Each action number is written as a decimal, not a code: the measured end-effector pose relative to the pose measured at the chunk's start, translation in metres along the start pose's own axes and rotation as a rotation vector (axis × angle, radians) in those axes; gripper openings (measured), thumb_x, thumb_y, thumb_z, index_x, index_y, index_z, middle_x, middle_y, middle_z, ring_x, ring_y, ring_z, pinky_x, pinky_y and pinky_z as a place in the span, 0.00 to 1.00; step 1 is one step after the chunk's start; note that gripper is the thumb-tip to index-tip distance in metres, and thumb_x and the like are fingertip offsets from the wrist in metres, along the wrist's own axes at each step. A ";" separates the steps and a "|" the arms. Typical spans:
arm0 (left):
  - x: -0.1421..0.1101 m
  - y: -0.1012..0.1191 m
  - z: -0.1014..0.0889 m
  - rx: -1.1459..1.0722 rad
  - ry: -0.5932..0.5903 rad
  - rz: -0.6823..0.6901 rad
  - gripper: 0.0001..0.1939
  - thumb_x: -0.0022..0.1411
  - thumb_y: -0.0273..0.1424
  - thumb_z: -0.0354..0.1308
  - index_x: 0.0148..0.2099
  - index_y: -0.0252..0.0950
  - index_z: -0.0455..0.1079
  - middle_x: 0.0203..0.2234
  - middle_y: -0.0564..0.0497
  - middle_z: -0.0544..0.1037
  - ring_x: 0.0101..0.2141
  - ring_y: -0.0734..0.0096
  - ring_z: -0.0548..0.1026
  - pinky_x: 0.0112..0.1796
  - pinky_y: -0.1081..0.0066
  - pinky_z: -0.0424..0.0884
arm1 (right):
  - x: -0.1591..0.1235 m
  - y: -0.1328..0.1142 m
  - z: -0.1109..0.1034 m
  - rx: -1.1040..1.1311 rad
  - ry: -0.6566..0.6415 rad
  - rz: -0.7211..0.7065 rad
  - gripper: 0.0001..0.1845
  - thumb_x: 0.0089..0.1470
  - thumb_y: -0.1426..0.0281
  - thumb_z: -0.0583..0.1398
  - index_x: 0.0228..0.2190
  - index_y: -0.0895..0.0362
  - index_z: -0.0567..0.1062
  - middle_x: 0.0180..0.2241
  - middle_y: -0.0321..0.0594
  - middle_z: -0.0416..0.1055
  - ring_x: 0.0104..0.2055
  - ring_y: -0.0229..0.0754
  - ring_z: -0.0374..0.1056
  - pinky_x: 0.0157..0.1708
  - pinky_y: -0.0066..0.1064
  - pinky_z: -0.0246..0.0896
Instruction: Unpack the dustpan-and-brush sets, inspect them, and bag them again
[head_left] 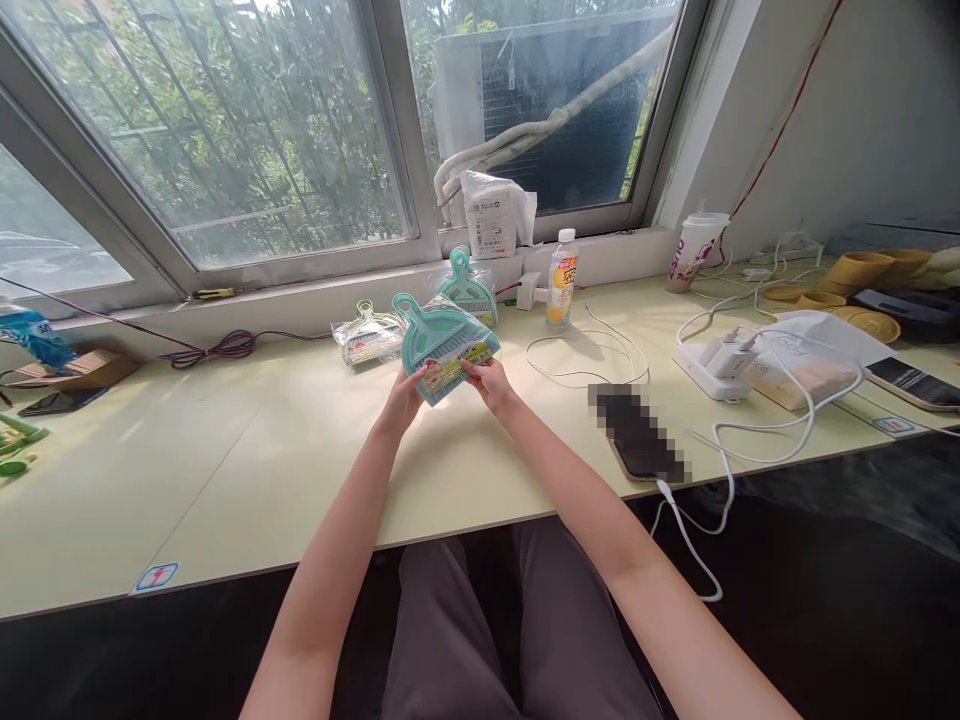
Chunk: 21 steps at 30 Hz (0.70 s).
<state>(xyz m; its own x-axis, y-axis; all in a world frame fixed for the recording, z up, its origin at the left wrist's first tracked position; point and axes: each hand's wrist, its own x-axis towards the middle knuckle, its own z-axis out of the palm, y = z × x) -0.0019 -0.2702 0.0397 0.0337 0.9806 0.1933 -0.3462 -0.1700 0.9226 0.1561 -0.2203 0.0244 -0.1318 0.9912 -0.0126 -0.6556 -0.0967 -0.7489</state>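
Note:
Between my two hands is a teal mini dustpan and brush set (442,338), with a printed label across it, tilted above the table. My left hand (406,397) is closed on its lower left corner. On the right edge of the label, my right hand (489,382) grips with the thumb on top. Right behind it stands another teal dustpan set (469,295) in clear wrapping, partly hidden. A paler green dustpan set (367,335), also wrapped, lies to the left of these.
A drink bottle (562,280) and a white wrapped package (491,215) stand near the window. To the right are a phone (637,430) on a cable, a power strip (712,365) and a paper cup (696,252). Bundled wires (225,346) lie at the back left.

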 end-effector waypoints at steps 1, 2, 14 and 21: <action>0.001 -0.004 0.002 -0.015 0.048 -0.012 0.24 0.54 0.33 0.64 0.53 0.33 0.68 0.50 0.42 0.76 0.53 0.55 0.72 0.53 0.59 0.67 | 0.000 0.001 0.000 -0.002 0.015 -0.008 0.13 0.41 0.81 0.69 0.30 0.58 0.74 0.33 0.37 0.78 0.40 0.42 0.75 0.45 0.37 0.75; 0.002 -0.010 0.004 -0.032 0.090 -0.021 0.24 0.53 0.32 0.64 0.52 0.32 0.68 0.49 0.42 0.76 0.52 0.55 0.73 0.53 0.59 0.68 | 0.000 0.002 0.000 -0.001 0.034 -0.018 0.13 0.41 0.81 0.68 0.29 0.58 0.74 0.32 0.36 0.78 0.40 0.42 0.75 0.45 0.36 0.75; 0.016 -0.021 -0.011 0.047 0.347 -0.154 0.31 0.49 0.24 0.61 0.57 0.36 0.64 0.42 0.45 0.78 0.36 0.61 0.78 0.37 0.59 0.78 | 0.007 -0.009 -0.016 -0.173 -0.078 0.196 0.14 0.50 0.64 0.66 0.34 0.61 0.74 0.30 0.45 0.78 0.32 0.43 0.76 0.36 0.35 0.75; 0.020 -0.014 -0.053 -0.049 0.419 -0.244 0.28 0.53 0.22 0.55 0.58 0.31 0.63 0.35 0.44 0.79 0.36 0.59 0.79 0.30 0.68 0.78 | 0.010 -0.018 -0.034 -0.739 -0.026 -0.324 0.15 0.46 0.75 0.64 0.39 0.54 0.77 0.49 0.44 0.73 0.55 0.51 0.67 0.56 0.49 0.61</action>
<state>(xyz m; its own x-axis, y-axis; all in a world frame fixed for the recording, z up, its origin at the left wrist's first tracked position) -0.0463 -0.2427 0.0134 -0.2576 0.9480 -0.1869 -0.4192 0.0646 0.9056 0.1917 -0.2055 0.0152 -0.0428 0.9565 0.2886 -0.0040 0.2886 -0.9574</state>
